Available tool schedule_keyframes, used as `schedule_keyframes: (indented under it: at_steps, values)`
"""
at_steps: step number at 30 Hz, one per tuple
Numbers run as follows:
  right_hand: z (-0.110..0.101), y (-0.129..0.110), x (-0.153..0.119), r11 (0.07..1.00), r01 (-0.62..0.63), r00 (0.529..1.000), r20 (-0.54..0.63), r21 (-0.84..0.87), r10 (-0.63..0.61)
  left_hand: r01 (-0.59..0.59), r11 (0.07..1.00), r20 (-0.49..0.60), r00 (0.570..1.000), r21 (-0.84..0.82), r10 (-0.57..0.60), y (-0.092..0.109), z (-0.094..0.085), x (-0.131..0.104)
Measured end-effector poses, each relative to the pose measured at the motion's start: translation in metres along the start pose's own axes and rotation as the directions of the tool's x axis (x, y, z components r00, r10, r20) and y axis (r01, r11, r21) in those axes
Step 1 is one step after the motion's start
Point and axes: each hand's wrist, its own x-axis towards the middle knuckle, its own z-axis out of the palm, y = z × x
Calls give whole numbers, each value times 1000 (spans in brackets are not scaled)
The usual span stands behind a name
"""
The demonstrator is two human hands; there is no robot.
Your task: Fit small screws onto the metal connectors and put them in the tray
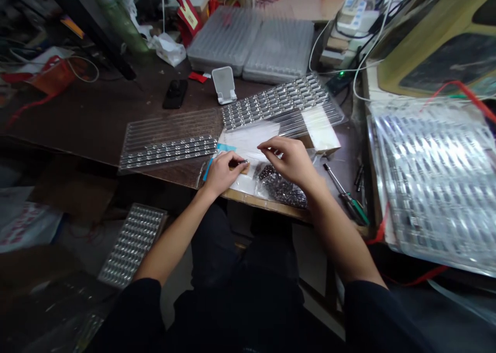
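My left hand (223, 173) is at the table's front edge, its fingers closed on a small metal part (243, 162). To its right, my right hand (289, 159) is raised over a plastic bag of small dark parts (284, 186), thumb and fingertips near each other; anything between them is too small to make out. White paper (251, 136) lies behind the hands. A clear tray partly filled with metal pieces (170, 154) is at the left, and a fuller tray (275, 101) sits behind the paper. A small box (321, 131) rests on that tray's right part.
Screwdrivers (346, 195) lie right of the bag. Stacked clear trays (251, 43), a white stand (223, 84) and a black phone-like object (175, 94) are farther back. Wrapped trays (437, 187) fill the right side, with red straps beside them.
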Motion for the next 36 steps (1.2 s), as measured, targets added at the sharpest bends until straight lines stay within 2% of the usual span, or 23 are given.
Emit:
schedule_keyframes:
  at_steps: [5,9,14,16,18,20,21,25,29,36]
  values:
    - [0,-1,0,1000,-18,1000,22,-9,18,-39,998,21,999,45,38,3,-1,1]
    - [1,-1,-1,1000,-16,999,30,-10,17,-27,997,39,999,78,25,6,-2,2]
    - [0,0,-1,1000,-8,1000,29,-20,8,8,1000,58,998,18,-9,6,-3,2]
    - [0,0,0,1000,-4,1000,26,-22,5,39,999,7,999,-28,-39,3,-10,8]
    - [-1,0,0,1000,1,1000,25,-22,0,63,997,-118,991,-32,-67,-3,-22,19]
    - [-1,-1,0,1000,4,1000,26,-24,-3,76,997,-212,975,20,-70,-14,-37,35]
    - [-1,-1,0,1000,3,1000,27,-24,-3,81,995,-216,974,57,-67,-20,-44,42]
    - [-2,-1,0,1000,2,999,44,-29,-1,105,981,-125,988,161,-86,-45,-71,56]
    - [-2,-1,0,999,6,999,41,-45,-5,116,959,-130,988,259,-84,-57,-88,53]
    - [-9,-2,1,996,-17,995,92,-84,25,8,884,41,999,467,-31,-58,-86,67]
